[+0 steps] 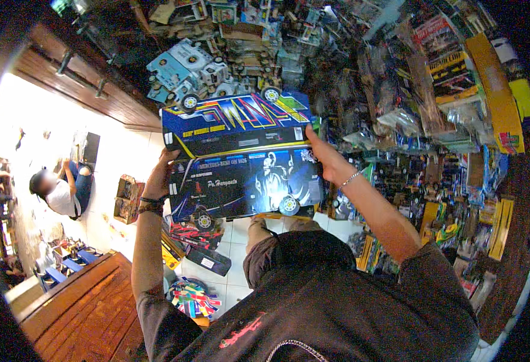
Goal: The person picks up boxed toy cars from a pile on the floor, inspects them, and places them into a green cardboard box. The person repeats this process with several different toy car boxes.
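Note:
Two dark toy buses are held together in front of me, one above the other, with their sides facing me. The upper toy bus (234, 136) is blue and black with bright zigzag stripes; its two wheels point up. The lower toy bus (231, 190) is black and blue with a pale figure on its side and its wheels toward me. My left hand (169, 158) grips the left ends, its fingers partly hidden. At the right ends, my right hand (323, 154) is closed around the edge, with a bracelet on the wrist. Light blue toy trucks (183, 65) are piled just beyond.
Stacked toy vehicles and packages (391, 90) fill shelves ahead and right. Lower left stands a brown wooden panel (84, 308). Beyond a doorway a person (63, 193) sits on a bright floor. Near my feet are a tub of colourful pieces (193, 298) and a dark slab (207, 259).

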`<state>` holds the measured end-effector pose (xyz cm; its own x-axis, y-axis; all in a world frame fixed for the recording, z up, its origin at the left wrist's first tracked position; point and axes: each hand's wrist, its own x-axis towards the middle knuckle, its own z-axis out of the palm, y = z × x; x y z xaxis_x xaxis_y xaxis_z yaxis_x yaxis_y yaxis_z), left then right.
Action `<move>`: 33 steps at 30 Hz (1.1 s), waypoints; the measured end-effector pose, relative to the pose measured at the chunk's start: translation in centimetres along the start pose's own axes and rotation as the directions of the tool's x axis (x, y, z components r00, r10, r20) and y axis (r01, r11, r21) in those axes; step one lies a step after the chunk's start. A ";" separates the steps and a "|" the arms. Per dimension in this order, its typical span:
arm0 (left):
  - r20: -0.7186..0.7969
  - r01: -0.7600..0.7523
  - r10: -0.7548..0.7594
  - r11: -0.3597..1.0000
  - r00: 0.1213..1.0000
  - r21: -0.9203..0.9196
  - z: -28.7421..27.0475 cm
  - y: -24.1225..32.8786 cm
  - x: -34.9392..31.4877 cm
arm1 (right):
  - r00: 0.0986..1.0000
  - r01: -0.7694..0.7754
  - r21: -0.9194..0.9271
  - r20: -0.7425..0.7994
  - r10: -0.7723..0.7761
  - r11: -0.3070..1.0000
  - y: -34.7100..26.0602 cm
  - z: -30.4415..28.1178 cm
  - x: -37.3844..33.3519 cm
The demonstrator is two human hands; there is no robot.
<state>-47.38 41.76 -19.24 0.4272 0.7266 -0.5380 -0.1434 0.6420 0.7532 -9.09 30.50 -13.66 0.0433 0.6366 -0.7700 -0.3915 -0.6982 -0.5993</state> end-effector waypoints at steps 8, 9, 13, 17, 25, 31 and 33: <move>0.034 -0.047 0.045 0.997 0.998 0.069 0.2 1.0 -0.9 | 0.989 0.089 0.069 0.112 -0.096 0.994 0.3 -0.7 -1.8; 0.085 -0.062 0.062 0.998 0.994 -0.003 0.2 0.8 -1.2 | 0.987 0.084 0.100 0.127 -0.096 0.991 0.6 -1.0 -1.6; 0.040 -0.117 0.114 0.990 0.993 0.074 -0.4 0.3 -0.7 | 0.986 0.067 0.193 -0.164 -0.035 0.979 2.8 -2.6 -1.1; -0.284 -0.035 0.083 0.985 0.955 0.170 -1.6 0.2 -0.4 | 0.944 0.064 0.248 -0.330 0.022 0.967 6.8 -3.9 -1.9; -0.223 -0.262 0.358 0.892 0.906 0.367 -0.3 -0.2 -2.4 | 0.937 0.112 -0.062 -0.327 -0.126 0.992 19.4 -12.2 -1.5; -0.082 -0.085 0.817 0.158 0.571 0.984 10.7 2.2 -7.5 | 0.992 -0.080 -0.314 -0.116 0.045 0.946 32.7 -29.2 -2.1; 0.019 -0.320 0.904 0.132 0.428 0.938 18.2 0.8 -9.0 | 0.922 -0.367 -0.344 -0.260 0.288 0.864 34.6 -35.5 -3.1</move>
<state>-35.10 31.32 -6.89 0.0697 0.8863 0.4578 0.6820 -0.3773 0.6265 9.80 -7.25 -39.81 0.1663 0.3006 -0.9392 -0.0382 -0.9497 -0.3107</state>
